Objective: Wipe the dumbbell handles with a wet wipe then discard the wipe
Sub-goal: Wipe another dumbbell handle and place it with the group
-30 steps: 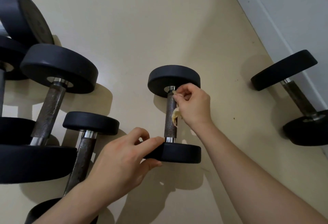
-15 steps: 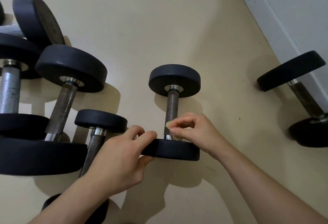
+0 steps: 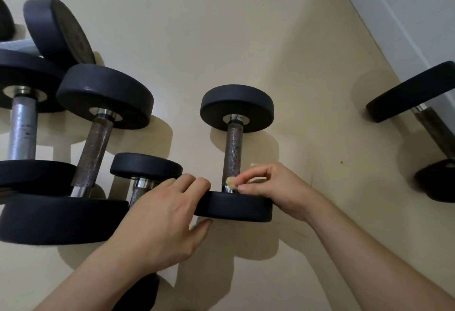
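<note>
A small black dumbbell (image 3: 236, 108) lies on the cream floor in the middle, its knurled metal handle (image 3: 233, 153) running towards me. My left hand (image 3: 162, 222) grips the edge of its near weight plate (image 3: 236, 206). My right hand (image 3: 278, 187) pinches a small crumpled yellowish wet wipe (image 3: 230, 181) against the lower end of the handle, just above the near plate. Most of the wipe is hidden inside my fingers.
Several larger dumbbells crowd the left: one with a dark handle (image 3: 94, 153), one with a grey handle (image 3: 22, 135), a small one (image 3: 145, 166) beside my left hand. Another dumbbell (image 3: 433, 128) lies at the right by a white wall base (image 3: 384, 15).
My right hand slid the wipe down the handle from the far plate to the near end. The left hand kept its hold on the near plate. The view shifted slightly.
</note>
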Action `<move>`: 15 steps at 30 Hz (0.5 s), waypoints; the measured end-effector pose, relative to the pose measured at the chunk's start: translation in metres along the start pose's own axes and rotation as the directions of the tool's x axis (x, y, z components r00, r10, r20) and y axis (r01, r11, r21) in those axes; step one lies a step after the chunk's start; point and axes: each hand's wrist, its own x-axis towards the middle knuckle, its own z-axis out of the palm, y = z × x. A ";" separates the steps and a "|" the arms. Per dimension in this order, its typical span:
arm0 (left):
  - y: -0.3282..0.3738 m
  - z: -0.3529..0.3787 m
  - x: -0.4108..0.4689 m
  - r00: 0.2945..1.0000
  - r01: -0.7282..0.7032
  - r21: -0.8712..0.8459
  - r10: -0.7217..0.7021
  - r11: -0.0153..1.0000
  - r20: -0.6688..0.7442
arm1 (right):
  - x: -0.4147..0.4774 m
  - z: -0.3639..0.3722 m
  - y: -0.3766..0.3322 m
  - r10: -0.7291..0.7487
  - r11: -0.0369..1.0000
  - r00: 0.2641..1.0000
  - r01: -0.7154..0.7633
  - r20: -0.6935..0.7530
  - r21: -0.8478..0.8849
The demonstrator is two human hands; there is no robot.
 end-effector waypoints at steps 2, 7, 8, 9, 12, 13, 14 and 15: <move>0.000 -0.001 0.000 1.000 0.004 0.007 -0.004 1.000 0.002 | 0.008 0.003 -0.006 -0.027 0.999 0.997 0.025 -0.076 -0.024; 0.002 -0.001 -0.002 0.998 0.006 0.071 -0.001 0.997 -0.066 | 0.052 0.010 -0.031 -0.230 0.957 0.798 0.289 -0.556 0.019; 0.005 0.000 -0.001 0.996 -0.015 0.070 0.021 0.997 -0.081 | 0.055 0.010 -0.033 -0.214 0.961 0.795 0.276 -0.567 0.024; 0.006 0.001 -0.001 0.994 -0.045 0.080 0.052 0.996 -0.092 | 0.053 0.011 -0.031 -0.187 0.969 0.821 0.244 -0.539 0.037; 0.000 -0.001 0.003 0.991 -0.100 0.150 0.111 0.984 -0.069 | 0.026 0.024 -0.014 -0.044 0.990 0.960 0.079 -0.278 0.115; -0.003 -0.003 0.004 0.992 -0.103 0.159 0.114 0.982 -0.057 | 0.022 0.028 -0.011 -0.052 0.995 0.966 0.072 -0.254 0.070; -0.006 -0.003 0.004 0.992 -0.100 0.162 0.110 0.982 -0.053 | 0.025 0.029 -0.014 -0.107 0.994 0.945 0.111 -0.310 -0.004; -0.008 -0.003 0.004 0.992 -0.097 0.165 0.108 0.981 -0.059 | 0.037 0.026 -0.021 -0.169 0.986 0.892 0.153 -0.419 -0.071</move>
